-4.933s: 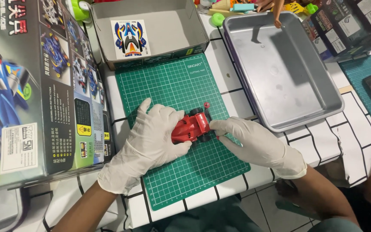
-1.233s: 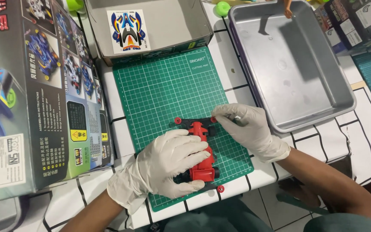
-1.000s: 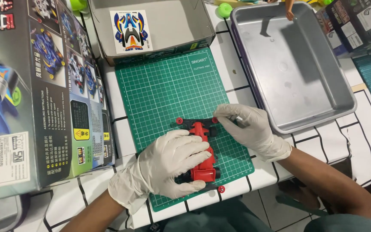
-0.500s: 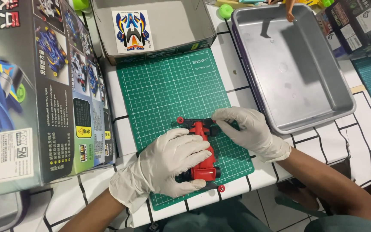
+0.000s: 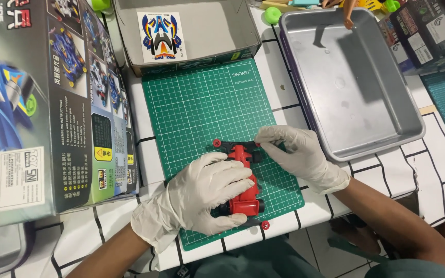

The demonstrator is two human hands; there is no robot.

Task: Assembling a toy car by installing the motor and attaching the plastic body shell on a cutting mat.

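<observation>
Gridded green mat [image 5: 202,103] — gloved left hand [image 5: 202,198] fingers clamped on red plastic car [image 5: 243,180]; right hand [image 5: 297,154] fingers pinch its front.

Left gloved hand [image 5: 202,198] covers most of red plastic toy car chassis [image 5: 244,193], left wheels hidden. Right gloved hand [image 5: 298,157] hides chassis front right corner. Big blue printed cardboard box [image 5: 37,103] cut off at left edge.

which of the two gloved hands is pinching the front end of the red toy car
The right hand: its fingertips pinch the front bumper of the red toy car. The left hand instead lies over the car's body.
</observation>
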